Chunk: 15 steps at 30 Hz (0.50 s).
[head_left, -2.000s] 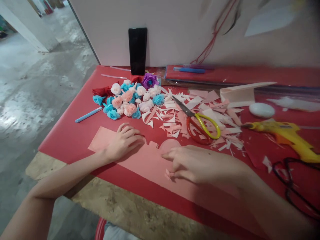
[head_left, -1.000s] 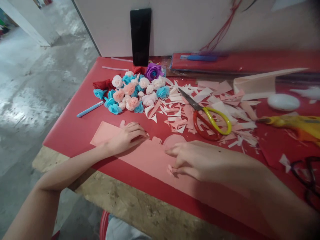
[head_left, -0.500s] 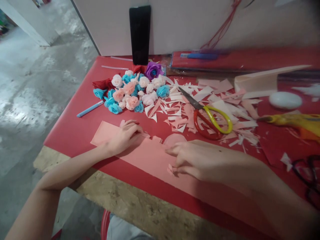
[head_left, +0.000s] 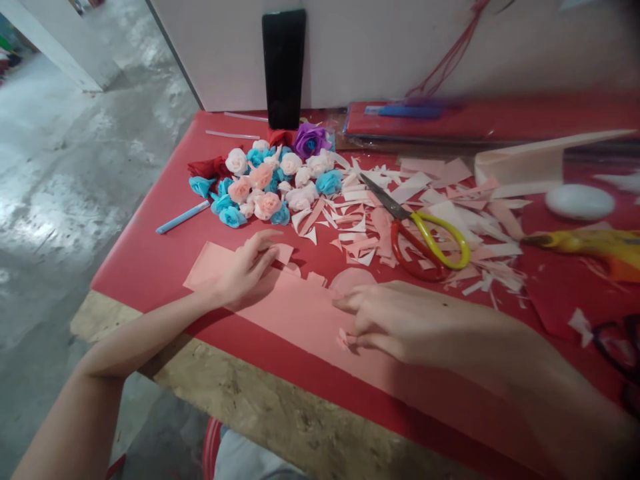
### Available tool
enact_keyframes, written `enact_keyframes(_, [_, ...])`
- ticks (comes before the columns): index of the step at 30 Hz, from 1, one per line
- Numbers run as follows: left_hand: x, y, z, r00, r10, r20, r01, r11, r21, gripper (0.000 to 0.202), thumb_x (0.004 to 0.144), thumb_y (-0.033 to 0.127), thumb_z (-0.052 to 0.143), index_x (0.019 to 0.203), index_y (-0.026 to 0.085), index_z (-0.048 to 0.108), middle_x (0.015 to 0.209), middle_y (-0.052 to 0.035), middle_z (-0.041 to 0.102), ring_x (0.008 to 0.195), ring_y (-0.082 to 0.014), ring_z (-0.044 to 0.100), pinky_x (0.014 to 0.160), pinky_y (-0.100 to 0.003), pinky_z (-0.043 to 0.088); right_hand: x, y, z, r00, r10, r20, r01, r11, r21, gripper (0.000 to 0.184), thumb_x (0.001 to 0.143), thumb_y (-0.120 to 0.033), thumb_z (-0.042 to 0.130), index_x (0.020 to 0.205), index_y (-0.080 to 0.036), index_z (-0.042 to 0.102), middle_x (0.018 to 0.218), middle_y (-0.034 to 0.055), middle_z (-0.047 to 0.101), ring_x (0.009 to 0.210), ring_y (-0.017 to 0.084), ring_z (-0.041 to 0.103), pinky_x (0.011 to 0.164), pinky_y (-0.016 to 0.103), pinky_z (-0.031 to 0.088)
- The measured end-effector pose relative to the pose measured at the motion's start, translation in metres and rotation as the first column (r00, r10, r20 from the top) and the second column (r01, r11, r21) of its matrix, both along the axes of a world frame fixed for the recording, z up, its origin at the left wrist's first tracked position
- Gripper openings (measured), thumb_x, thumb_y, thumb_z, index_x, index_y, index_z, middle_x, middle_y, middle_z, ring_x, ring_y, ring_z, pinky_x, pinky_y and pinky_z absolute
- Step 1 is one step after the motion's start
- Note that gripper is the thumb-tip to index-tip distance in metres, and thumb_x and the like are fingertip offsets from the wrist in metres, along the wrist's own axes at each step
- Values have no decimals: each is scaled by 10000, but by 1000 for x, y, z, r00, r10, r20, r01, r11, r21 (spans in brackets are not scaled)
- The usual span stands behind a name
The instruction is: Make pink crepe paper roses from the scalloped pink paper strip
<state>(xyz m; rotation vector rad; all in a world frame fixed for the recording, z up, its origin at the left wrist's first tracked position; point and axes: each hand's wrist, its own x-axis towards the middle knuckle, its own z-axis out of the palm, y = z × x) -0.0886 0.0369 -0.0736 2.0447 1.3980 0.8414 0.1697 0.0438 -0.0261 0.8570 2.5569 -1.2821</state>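
My left hand (head_left: 250, 264) is over the far edge of a long pink paper strip (head_left: 300, 310). Its thumb and a finger pinch a small pink paper piece (head_left: 285, 253), while another finger stretches forward. Just below lie a rounded pink paper petal (head_left: 292, 269) and a few small pink cut pieces (head_left: 317, 279). My right hand (head_left: 387, 321) rests low over the strip, its thumb and fingers closed on a small curled pink paper flower (head_left: 343, 339). Its index fingertip is at the edge of a pink paper circle (head_left: 354, 281).
Behind the hands are several paper roses (head_left: 267, 177), a heap of paper scraps (head_left: 367, 227) and open scissors (head_left: 415, 220). A phone (head_left: 284, 70) leans on the board. A yellow glue gun (head_left: 590, 243), white oval object (head_left: 580, 201) and dark-handled scissors (head_left: 617, 347) lie right.
My left hand has lifted and turned slightly, and the small paper piece now shows at its fingertips. The right hand keeps its hold on the paper flower. The view has shifted a little.
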Motion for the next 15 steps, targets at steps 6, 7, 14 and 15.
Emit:
enact_keyframes(6, [-1, -1, 3, 1000, 1, -1, -1, 1000, -30, 260, 943, 307, 328, 1123, 177, 463, 773, -15, 616, 680, -121, 584, 636, -250, 475, 3, 0, -3, 1000, -24, -7, 24, 1000, 13, 151, 798, -312, 547, 784, -229, 673, 808, 9, 657, 713, 166, 577, 632, 264, 378])
enact_keyframes(7, [-1, -1, 3, 1000, -8, -1, 8, 999, -35, 262, 941, 309, 331, 1124, 176, 463, 779, -17, 619, 677, -120, 585, 637, -249, 476, 3, 0, -4, 1000, -15, -11, 15, 1000, 11, 156, 802, -311, 544, 780, -229, 675, 820, 11, 661, 731, 170, 581, 645, 265, 383])
enact_keyframes(14, [-2, -2, 4, 999, -39, 19, 40, 998, -56, 242, 940, 287, 323, 1088, 182, 482, 925, -55, 647, 757, -123, 618, 674, -251, 489, -4, 5, 9, 998, 51, -48, -51, 999, -3, 250, 840, -294, 506, 665, -224, 669, 748, 10, 648, 748, 171, 577, 650, 267, 379])
enact_keyframes(15, [-2, -3, 6, 999, -48, 24, 50, 997, -60, 243, 941, 289, 320, 1089, 183, 481, 932, -56, 648, 772, -126, 620, 680, -251, 491, -6, 6, 12, 996, 75, -55, -76, 997, -3, 277, 854, -288, 488, 654, -224, 668, 736, 11, 644, 755, 171, 576, 653, 267, 381])
